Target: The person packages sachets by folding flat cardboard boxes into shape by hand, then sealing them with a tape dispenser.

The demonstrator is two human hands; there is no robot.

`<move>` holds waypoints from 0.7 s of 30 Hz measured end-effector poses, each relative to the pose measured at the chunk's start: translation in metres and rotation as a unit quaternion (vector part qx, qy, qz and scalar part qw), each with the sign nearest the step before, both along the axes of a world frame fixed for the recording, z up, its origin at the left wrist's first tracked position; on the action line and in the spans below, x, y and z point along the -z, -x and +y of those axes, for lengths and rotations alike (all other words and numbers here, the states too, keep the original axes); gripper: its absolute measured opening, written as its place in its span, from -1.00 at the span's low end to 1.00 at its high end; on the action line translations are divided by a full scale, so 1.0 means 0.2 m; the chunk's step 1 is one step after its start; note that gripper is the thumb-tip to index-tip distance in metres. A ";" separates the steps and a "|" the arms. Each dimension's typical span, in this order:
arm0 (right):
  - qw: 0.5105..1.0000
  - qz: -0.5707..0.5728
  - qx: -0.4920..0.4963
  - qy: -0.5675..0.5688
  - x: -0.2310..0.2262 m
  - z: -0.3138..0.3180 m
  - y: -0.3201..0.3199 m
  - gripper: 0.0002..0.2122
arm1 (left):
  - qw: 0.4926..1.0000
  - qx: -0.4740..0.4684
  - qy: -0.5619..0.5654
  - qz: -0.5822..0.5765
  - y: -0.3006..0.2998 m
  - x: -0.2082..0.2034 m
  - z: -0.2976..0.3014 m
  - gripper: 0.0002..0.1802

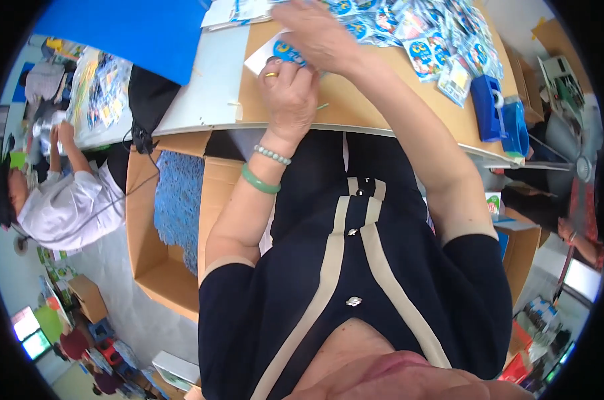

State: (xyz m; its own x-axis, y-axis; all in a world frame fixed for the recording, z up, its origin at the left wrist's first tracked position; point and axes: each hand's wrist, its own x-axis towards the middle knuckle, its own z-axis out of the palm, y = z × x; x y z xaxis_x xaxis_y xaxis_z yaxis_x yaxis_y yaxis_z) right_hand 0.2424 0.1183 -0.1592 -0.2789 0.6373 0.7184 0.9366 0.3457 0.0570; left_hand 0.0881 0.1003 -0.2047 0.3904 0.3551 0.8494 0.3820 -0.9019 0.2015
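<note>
My left hand (289, 90), a ring on one finger, is closed at the near edge of a small white-and-blue packet (285, 52) with a round blue print. The packet lies on the brown tabletop, partly hidden under both hands. My right hand (319, 37) reaches across just beyond the left one, over the packet's right side, fingers stretched out and a little blurred. Nothing shows in its grasp. To its right spreads a heap of similar shiny packets (422, 50). A stack of white paper pieces (232, 13) lies at the far edge, left of my right fingertips.
A blue tape dispenser (487, 107) stands at the table's right end. A large blue board (125, 33) covers the far left. Below the table's edge, an open cardboard box (142, 247) holds blue mesh-like material (179, 200). A person in white (75, 207) works at the left.
</note>
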 end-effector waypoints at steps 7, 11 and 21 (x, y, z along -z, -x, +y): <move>0.881 0.059 0.061 0.466 -0.14 -0.18 0.16 -0.17 | 0.992 -0.044 0.095 0.066 0.34 0.03 0.00 -0.49; 0.894 0.041 0.036 0.445 -0.15 -0.33 0.27 -0.11 | 0.861 0.133 0.480 -0.104 0.47 0.10 0.08 -0.23; 0.852 0.126 0.115 0.495 -0.34 -0.63 0.18 -0.28 | 0.859 0.171 0.460 -0.144 0.30 -0.10 -0.15 -0.18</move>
